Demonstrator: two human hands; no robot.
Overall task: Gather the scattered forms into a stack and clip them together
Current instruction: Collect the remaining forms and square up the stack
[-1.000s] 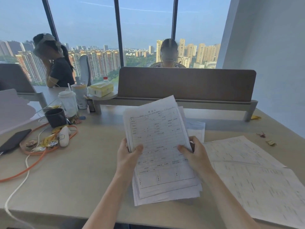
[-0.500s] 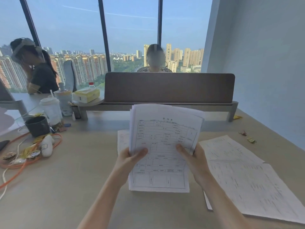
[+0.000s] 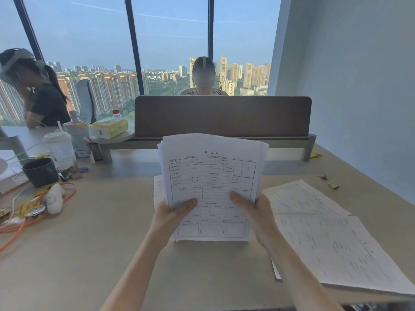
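A stack of white printed forms [image 3: 211,173] stands upright on its bottom edge on the beige desk [image 3: 89,243], at the centre. My left hand [image 3: 173,214] grips its left side and my right hand [image 3: 253,212] grips its right side, thumbs on the front sheet. The top edges fan slightly. One more form [image 3: 158,189] lies flat behind the stack, partly hidden. Further forms [image 3: 325,232] lie spread on the desk to the right. Small binder clips [image 3: 322,176], one pink and one green [image 3: 334,185], lie at the far right.
A brown divider panel [image 3: 222,115] crosses the back of the desk. At left sit a dark cup [image 3: 40,171], drink cups [image 3: 60,149], a tissue box [image 3: 110,127], orange cable [image 3: 24,223] and small clutter. Two people sit beyond the desk.
The stack went from lying tilted in my hands to standing upright on its bottom edge, with sheets squared up. My view has shifted slightly to the right.
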